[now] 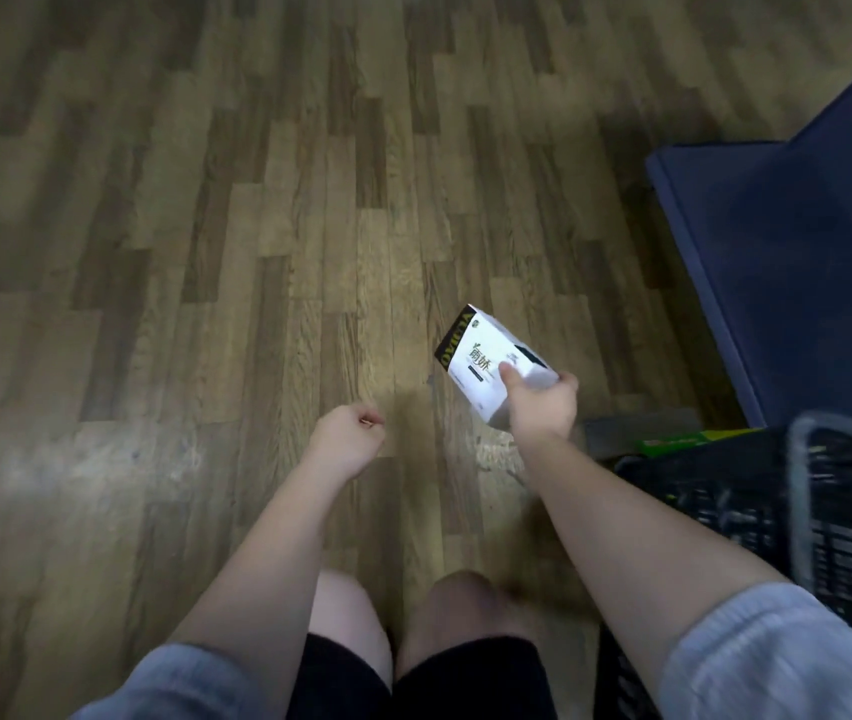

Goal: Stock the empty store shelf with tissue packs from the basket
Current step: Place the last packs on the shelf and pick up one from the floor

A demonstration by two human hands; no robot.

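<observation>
I see my left hand [348, 433] out over the wood-plank floor [153, 252], fingers curled in on themselves with nothing in them. To its right, my right hand [543, 407] grips a white tissue pack [486, 356], thumb on the printed face and fingers wrapped round the near end; the pack juts up and to the left from the hand, tilted, held in the air above the floor. Further right, a dark blue shelf [803, 252] runs along the floor's right edge, and the pack is well short of it. At the lower right corner sits the black mesh basket [725, 501], just beside my right forearm, with something green [694, 439] at its far rim.
</observation>
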